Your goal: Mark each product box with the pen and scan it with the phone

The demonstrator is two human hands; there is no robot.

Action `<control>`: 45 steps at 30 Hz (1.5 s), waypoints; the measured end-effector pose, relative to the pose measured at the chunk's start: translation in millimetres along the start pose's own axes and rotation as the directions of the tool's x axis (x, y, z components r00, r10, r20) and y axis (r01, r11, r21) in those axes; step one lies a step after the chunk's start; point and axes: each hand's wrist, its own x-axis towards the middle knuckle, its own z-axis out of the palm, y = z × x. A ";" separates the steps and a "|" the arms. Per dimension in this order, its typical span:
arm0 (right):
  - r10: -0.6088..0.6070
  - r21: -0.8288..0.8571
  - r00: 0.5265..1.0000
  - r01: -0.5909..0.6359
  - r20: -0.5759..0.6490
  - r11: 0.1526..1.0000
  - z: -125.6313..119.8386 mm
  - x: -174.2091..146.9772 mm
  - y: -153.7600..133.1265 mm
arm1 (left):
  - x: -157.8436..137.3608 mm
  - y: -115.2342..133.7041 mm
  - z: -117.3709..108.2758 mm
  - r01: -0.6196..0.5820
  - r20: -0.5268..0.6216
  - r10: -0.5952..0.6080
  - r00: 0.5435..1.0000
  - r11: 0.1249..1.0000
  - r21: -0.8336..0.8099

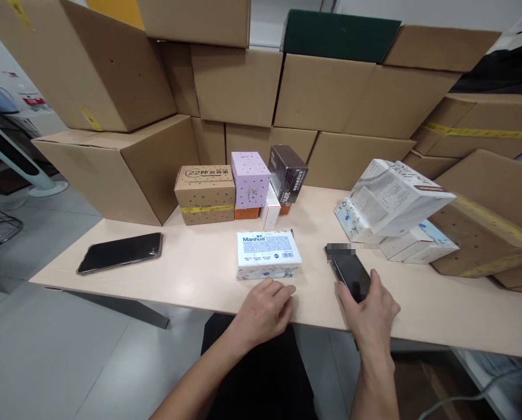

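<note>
My right hand (370, 309) grips the near end of a black phone (351, 273), thumb on its left side and fingers on its right. The phone lies at the right of the table, and a blurred patch covers its far end. My left hand (267, 309) rests at the table's front edge, its fingers loosely curled with nothing visible in them. Just beyond those fingers lies a white and blue tissue pack (268, 251) marked "Manhua". Farther left on the table, a second phone (121, 252) lies flat, dark screen up, in a clear-edged case.
Behind the tissue pack stand a brown carton (206, 192), a lilac box (251, 181), a dark brown box (287, 172) and a small white box (270, 209). White boxes (392, 198) are stacked at right. Large cardboard boxes (322, 93) wall the table's back and sides.
</note>
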 end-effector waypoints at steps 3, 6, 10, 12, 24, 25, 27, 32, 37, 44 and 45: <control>-0.036 0.152 0.998 0.043 -0.049 0.988 -2.9 -11.1 -14.5 | 1.3 0.3 -5.4 0.064 -0.008 -0.067 0.998 0.978 -0.197; -0.055 0.275 0.994 0.079 -0.095 0.958 -7.7 -23.6 -45.1 | 0.8 -0.2 -9.0 0.125 0.001 -0.135 0.991 0.914 -0.386; -0.118 0.386 0.988 0.147 -0.097 0.911 -13.7 -37.6 -88.0 | -3.0 -3.6 -9.0 0.187 0.022 -0.210 0.977 0.809 -0.557; -0.149 0.417 0.985 0.171 -0.084 0.893 -14.7 -41.6 -102.1 | -5.1 -5.8 -8.1 0.188 0.015 -0.235 0.972 0.735 -0.651; -0.231 0.458 0.969 0.245 -0.087 0.855 -1.0 -49.6 -120.1 | -5.4 -10.8 -8.4 0.238 -0.019 -0.384 0.923 0.610 -0.755; -0.228 0.461 0.971 0.237 -0.076 0.855 -0.1 -50.0 -120.5 | -5.1 -10.6 -8.5 0.240 -0.021 -0.391 0.920 0.607 -0.757; -0.227 0.467 0.972 0.228 -0.059 0.854 1.0 -50.4 -120.9 | -4.8 -10.2 -8.7 0.242 -0.027 -0.401 0.916 0.604 -0.760; -0.248 0.461 0.966 0.253 -0.072 0.851 1.3 -50.0 -121.6 | -5.4 -9.3 -7.6 0.252 -0.048 -0.416 0.908 0.635 -0.730; -0.288 0.446 0.953 0.298 -0.092 0.844 0.6 -49.6 -122.1 | -6.3 -8.0 -6.1 0.228 -0.099 -0.415 0.904 0.667 -0.709; -0.349 0.424 0.926 0.376 -0.144 0.824 -0.9 -47.0 -122.5 | -6.3 -5.2 -7.4 0.230 -0.130 -0.434 0.891 0.681 -0.695; -0.355 0.423 0.923 0.384 -0.147 0.821 -1.0 -46.7 -122.4 | -6.2 -5.1 -7.3 0.237 -0.127 -0.440 0.889 0.680 -0.694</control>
